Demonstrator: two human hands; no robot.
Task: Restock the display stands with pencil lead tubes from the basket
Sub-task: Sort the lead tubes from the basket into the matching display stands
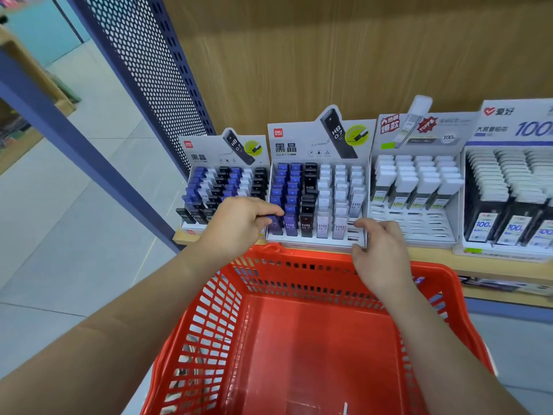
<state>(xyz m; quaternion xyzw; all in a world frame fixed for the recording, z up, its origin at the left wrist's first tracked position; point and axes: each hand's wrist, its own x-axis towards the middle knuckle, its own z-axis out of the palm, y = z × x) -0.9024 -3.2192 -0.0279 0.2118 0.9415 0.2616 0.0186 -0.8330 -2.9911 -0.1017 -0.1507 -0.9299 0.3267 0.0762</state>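
Shelf of pale wood [443,259] carrying four display stands in a row, viewed over a red plastic mesh basket [209,310] held just below its front edge, presumably so that stock travels only a short way.

Far left: small white cardboard stand [209,151] with mixed blue, white and black lead tubes on stepped tiers; it looks nearly full.

Left hand [239,226]: fingers curled, thumb and forefinger pinching a dark blue-violet pencil lead tube [273,219] by its upper end. The tube is at the front left slot of the larger white cardboard stand [299,139], in the blue column. A grip at the top would leave the lower end free to enter the slot. Judged step: seating this tube.

Right hand [383,253]: fingers bent over the front right corner of the same stand, thumb against its front lip. No tube shows in it. Whether it clasps the edge or merely rests there cannot be told; a likely purpose is to brace the light stand against the other hand's push.

Next right: white plastic stand of clear, white-capped tubes [419,223], its front tiers bare, so probably a restock target.

Far right: blue-and-white stand of dark tubes [508,127], partly cut off.

The basket's visible floor shows no tubes.
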